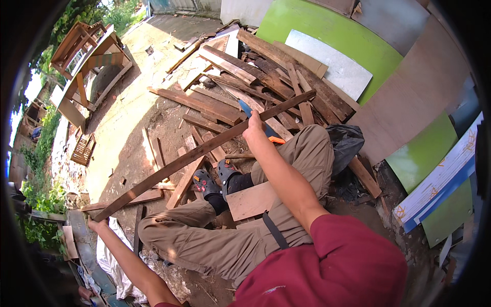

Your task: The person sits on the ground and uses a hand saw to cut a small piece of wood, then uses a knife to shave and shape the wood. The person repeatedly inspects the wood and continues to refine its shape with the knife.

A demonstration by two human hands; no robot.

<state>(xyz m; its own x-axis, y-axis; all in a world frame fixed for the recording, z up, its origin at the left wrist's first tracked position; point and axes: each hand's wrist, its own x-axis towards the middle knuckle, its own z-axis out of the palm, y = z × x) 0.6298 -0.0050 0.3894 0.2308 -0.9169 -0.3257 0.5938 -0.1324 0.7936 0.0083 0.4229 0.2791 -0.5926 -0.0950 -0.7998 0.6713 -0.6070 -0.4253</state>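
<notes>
Two hands are at work on one long wooden batten [204,151], which runs slantwise across your knees from the lower left up to the scrap timber pile [255,87]. Your left hand [97,224] has its fingers curled around the batten's lower end. Your right hand [253,125] is wrapped shut on a handsaw [261,124] with a blue blade and orange handle, right against the batten. A short plank [250,200] lies just beside your sandals [215,179] on the dirt ground [128,128].
</notes>
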